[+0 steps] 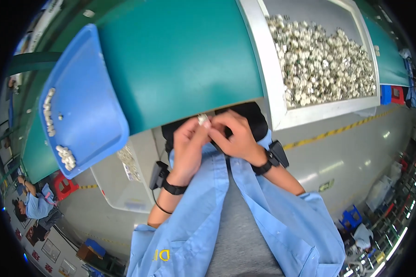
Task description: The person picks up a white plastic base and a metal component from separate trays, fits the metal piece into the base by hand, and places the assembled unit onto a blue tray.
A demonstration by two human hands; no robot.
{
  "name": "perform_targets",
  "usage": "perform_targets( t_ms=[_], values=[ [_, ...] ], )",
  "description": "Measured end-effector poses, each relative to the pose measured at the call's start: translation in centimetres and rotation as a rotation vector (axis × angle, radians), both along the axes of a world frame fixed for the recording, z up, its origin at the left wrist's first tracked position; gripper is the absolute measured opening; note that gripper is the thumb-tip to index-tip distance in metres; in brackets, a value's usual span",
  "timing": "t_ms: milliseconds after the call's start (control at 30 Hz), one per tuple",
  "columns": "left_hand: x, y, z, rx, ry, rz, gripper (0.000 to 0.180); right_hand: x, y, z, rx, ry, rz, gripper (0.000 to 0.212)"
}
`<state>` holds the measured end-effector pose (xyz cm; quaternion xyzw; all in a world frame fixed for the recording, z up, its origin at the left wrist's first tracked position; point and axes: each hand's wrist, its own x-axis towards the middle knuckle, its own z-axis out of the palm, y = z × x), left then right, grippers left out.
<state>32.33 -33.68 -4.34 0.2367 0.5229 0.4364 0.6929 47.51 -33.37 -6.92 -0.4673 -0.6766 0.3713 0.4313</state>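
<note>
Close together at the near edge of the green table (pixel 180 60), my two hands meet over my lap. Between the thumb and fingers of my left hand (pixel 189 141) is a small whitish metallic part (pixel 202 119); its exact kind is too small to make out. My right hand (pixel 235 136) has its fingers bent and its fingertips pressed in beside that part; whether they grip a piece of their own is hidden. Similar small parts (pixel 65 158) lie grouped on the blue tray (pixel 85 92) at the left, some in a row along its far-left side.
A white-framed bin (pixel 272 83) at the right holds a large heap of small metallic parts (pixel 323 64). Below the tray stands a translucent tub (pixel 120 189) with more small pieces. Another person (pixel 37 203) in blue is at the far left, near a red stool (pixel 65 185).
</note>
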Motion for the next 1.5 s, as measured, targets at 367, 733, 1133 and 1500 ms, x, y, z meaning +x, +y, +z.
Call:
perform_targets(
  t_ms=[367, 733, 1133, 1500],
  values=[
    [-3.6, -1.2, 3.1, 0.093, -0.448, -0.714, 0.029, 3.3, -1.4, 8.1, -0.148, 0.323, 0.328, 0.022],
    [-3.7, 2.7, 7.6, 0.411, -0.481, -0.551, 0.069, 10.6, 13.8, 18.2, 0.180, -0.287, 0.227, 0.021],
    [-14.2, 0.4, 8.3, 0.551, 0.100, 0.048, 0.061, 20.6, 45.7, 8.6, 0.070, -0.909, -0.362, 0.039],
    [-35.4, 6.1, 7.9, 0.292, 1.472, 0.419, 0.027, 22.4, 37.3, 8.2, 0.173, -0.650, -0.176, 0.039]
  ],
)
